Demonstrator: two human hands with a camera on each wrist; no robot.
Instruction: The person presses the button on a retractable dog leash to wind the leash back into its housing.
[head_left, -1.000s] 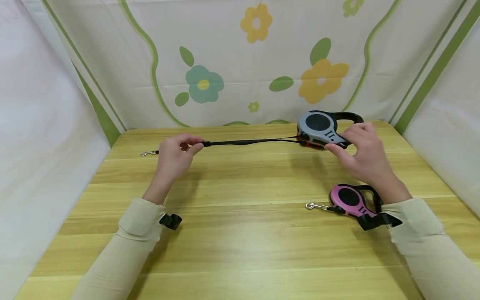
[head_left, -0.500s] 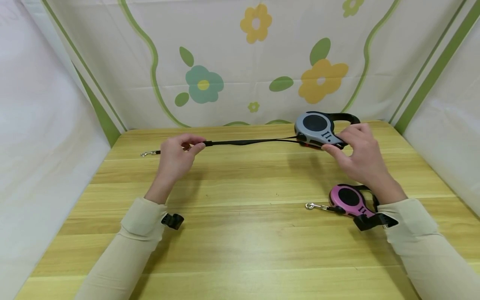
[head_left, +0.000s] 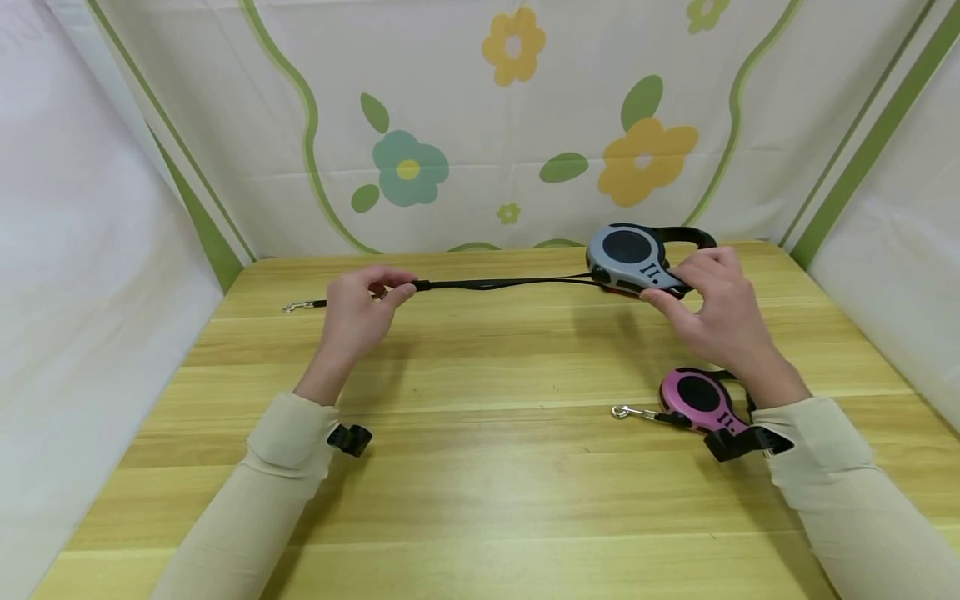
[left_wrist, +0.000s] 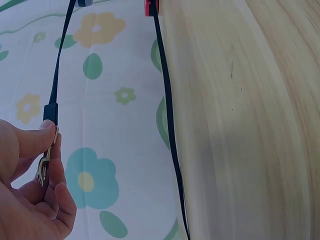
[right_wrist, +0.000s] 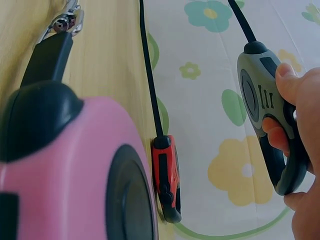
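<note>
My right hand (head_left: 720,312) grips a grey retractable leash housing (head_left: 628,252) by its black handle above the far right of the wooden table (head_left: 480,483). In the right wrist view the thumb lies on the orange button of the grey housing (right_wrist: 257,95). Its black strap (head_left: 495,284) stretches left to my left hand (head_left: 360,308), which pinches the strap's end. The left wrist view shows the metal clip (left_wrist: 45,167) between thumb and finger of that hand (left_wrist: 30,200). A red leash housing (right_wrist: 167,180) lies on the table under the grey one.
The red leash's strap (left_wrist: 167,100) runs along the table's far edge to a clip (head_left: 296,307) at the left. A pink retractable leash (head_left: 697,396) with its clip (head_left: 621,411) lies beside my right wrist. A floral cloth (head_left: 480,125) hangs behind; white sheets close both sides.
The grey housing has shifted slightly left and my left hand slightly right, so the two hands stand a little closer. Both grips are unchanged.
</note>
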